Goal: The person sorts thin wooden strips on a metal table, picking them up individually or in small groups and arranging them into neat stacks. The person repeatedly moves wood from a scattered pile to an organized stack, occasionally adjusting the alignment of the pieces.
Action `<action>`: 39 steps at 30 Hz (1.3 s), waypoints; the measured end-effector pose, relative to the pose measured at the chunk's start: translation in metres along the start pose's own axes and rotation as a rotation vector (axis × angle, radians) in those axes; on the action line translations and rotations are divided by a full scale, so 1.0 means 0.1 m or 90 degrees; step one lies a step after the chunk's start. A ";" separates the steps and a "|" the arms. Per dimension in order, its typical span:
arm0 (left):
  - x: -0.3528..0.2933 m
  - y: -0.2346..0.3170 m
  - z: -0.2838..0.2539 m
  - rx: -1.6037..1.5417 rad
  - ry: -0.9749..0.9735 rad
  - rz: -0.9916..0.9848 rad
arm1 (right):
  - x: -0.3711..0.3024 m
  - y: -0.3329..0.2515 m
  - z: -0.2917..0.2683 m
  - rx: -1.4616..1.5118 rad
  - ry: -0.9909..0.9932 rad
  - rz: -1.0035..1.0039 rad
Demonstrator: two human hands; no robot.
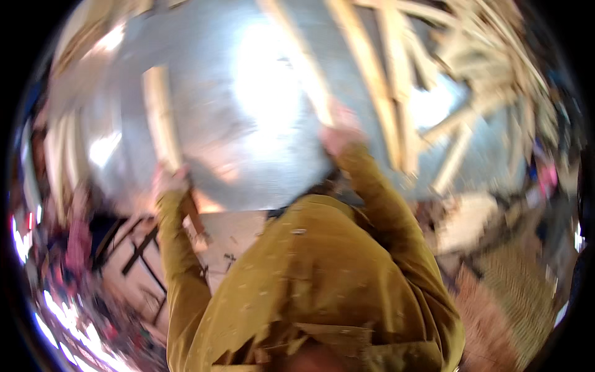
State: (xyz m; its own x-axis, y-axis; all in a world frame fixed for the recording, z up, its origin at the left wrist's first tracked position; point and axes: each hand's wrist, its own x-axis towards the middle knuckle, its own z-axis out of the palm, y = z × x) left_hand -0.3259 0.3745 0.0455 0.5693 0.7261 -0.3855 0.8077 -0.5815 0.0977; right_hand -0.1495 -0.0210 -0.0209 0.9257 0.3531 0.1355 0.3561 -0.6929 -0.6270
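One pale strip [160, 111] on the left part of the desk [207, 105] seems to jut past its near edge, pinched by the fingers of the left hand [171, 180]. Near the desk's middle, the blurred right hand [342, 130] has its fingers around a longer strip [304, 59]; shiny metal stretches between both, while loose wood [483, 77] crowds the desk's right side.

Left forearm [172, 232] and right forearm [375, 186] forward and well apart, left hand [170, 181] and right hand [342, 131] in closed grips.
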 end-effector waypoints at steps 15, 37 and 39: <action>-0.58 0.64 0.55 0.073 -0.158 -0.034 | 0.65 -2.25 1.13 0.115 -0.629 0.333; -0.16 -0.49 0.78 -0.161 0.126 0.117 | 0.82 -1.49 0.90 -0.139 -0.149 -0.042; -0.06 -0.78 0.60 -0.122 0.166 0.076 | 0.97 -0.87 0.36 -0.318 -0.073 0.066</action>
State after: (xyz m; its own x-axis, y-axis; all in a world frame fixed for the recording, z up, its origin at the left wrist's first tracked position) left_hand -0.4016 0.3935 -0.0153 0.6610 0.7414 -0.1159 0.7334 -0.6057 0.3085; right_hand -0.0955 0.0963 0.0187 0.9494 0.3138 -0.0108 0.3064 -0.9334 -0.1867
